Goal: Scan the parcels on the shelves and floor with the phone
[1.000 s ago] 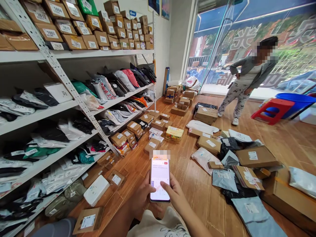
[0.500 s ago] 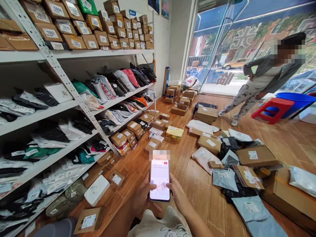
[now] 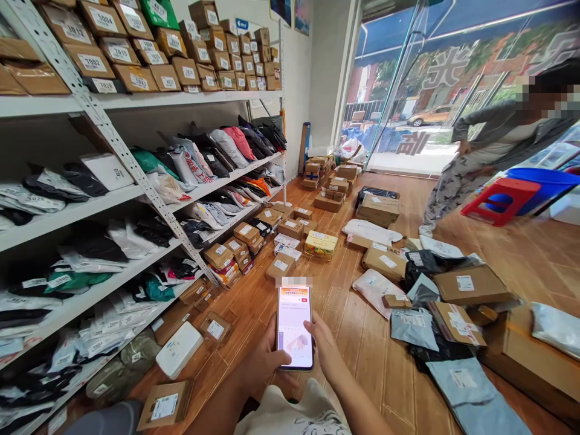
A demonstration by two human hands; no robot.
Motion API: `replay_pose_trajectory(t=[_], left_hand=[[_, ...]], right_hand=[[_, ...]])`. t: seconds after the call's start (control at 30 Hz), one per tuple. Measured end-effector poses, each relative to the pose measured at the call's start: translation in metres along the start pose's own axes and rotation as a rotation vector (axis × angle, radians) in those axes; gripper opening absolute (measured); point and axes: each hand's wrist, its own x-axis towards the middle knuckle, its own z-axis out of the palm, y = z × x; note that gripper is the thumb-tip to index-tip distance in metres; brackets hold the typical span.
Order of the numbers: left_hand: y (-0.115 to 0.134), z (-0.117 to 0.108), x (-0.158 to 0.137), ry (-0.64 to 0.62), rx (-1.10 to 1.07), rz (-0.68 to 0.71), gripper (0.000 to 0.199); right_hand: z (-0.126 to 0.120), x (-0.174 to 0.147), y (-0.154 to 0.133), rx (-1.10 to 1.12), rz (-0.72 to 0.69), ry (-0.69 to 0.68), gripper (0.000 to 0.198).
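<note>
A lit smartphone (image 3: 294, 323) stands upright between my two hands, low in the middle of the head view. My left hand (image 3: 270, 355) is closed around its left side, the thumb lying on the lower left of the screen. On the other side my right hand (image 3: 321, 343) grips the right edge, with its thumb at the middle of that edge. The fingers behind the phone are partly hidden. The screen is mostly white with an orange band at the top; its text is too small to read.
Shelves (image 3: 217, 196) with numbered boxes and bagged parcels line the left. Parcels cover the floor at right, among them a grey mailer (image 3: 473, 393) and a large carton (image 3: 530, 356). A person (image 3: 502, 139) stands by a red stool (image 3: 492, 202) and blue tub (image 3: 544, 181).
My left thumb has slid down the screen, and my right thumb has moved up to the phone's edge. The standing person has shifted right and leans further over.
</note>
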Motion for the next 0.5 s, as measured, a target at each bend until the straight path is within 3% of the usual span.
replay_pose_trajectory(t=[0.2, 0.5], left_hand=[[0.000, 0.002, -0.002, -0.012, -0.033, -0.035, 0.111], [0.000, 0.000, -0.003, -0.065, -0.180, 0.028, 0.103]], right_hand=[[0.003, 0.014, -0.002, -0.021, -0.011, 0.113, 0.049], [0.006, -0.002, 0.006, -0.070, -0.079, 0.114, 0.060]])
